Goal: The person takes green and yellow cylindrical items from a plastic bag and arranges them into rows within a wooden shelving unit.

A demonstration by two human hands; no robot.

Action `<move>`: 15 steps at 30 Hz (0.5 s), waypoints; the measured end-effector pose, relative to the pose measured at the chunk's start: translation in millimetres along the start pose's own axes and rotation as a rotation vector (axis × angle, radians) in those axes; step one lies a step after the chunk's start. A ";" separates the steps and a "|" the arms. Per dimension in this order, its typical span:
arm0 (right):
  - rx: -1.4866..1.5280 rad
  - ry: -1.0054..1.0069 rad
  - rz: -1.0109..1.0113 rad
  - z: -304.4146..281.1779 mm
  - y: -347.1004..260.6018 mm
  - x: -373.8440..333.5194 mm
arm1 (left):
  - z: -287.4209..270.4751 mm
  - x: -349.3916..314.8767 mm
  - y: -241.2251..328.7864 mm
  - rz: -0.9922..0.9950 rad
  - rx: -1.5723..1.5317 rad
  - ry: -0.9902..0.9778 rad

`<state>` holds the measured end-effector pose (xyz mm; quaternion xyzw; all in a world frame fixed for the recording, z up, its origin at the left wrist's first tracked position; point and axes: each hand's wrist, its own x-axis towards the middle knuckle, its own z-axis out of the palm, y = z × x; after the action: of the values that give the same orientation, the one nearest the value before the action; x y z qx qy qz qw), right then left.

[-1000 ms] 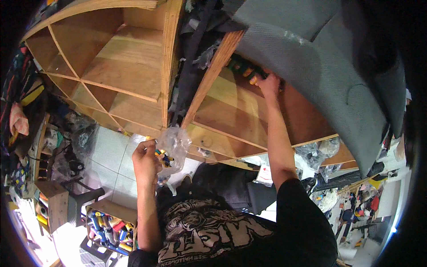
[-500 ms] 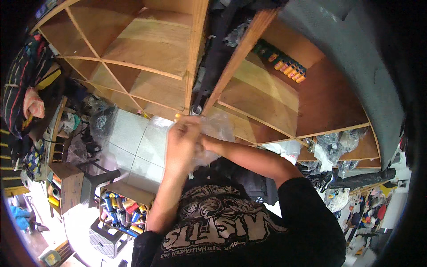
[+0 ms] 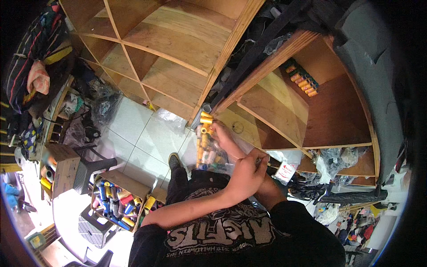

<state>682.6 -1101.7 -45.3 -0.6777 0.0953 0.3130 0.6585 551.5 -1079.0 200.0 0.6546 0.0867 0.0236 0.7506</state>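
A clear plastic bag [image 3: 208, 153] with yellow, white and dark thread spools hangs in front of my body. My right hand [image 3: 219, 132] is closed at the bag's upper right side, beside several yellow spools [image 3: 205, 120] at its top. My left arm crosses over the right one. My left hand [image 3: 250, 174] lies against the right forearm with its fingers curled; whether something thin is pinched in them I cannot make out.
Wooden compartment shelves [image 3: 178, 58] stand ahead, with a row of orange-yellow spools [image 3: 304, 83] in a right compartment. At lower left, a cardboard box [image 3: 118, 175] of mixed spools sits near a dark stool [image 3: 95, 227]. Plastic-wrapped goods [image 3: 333, 155] lie at right.
My hands were together over the crumpled plastic; now the left has moved right onto the right forearm. The spools in the bag have come into sight. The view has shifted.
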 end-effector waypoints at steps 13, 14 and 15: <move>0.839 -0.090 0.197 73.3 6.5 -9.4 | 1.2 -7.3 -6.3 0.142 0.097 -0.037; 0.843 -0.056 0.234 76.8 9.5 -9.8 | 0.6 -6.5 -5.6 0.117 0.104 -0.037; 0.844 -0.017 0.272 79.1 11.4 -11.5 | -1.4 -4.7 -2.5 0.090 0.106 -0.040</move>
<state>643.8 -1031.0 -43.5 -0.3281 0.2974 0.3359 0.8313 546.4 -1078.7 197.8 0.6969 0.0434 0.0396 0.7148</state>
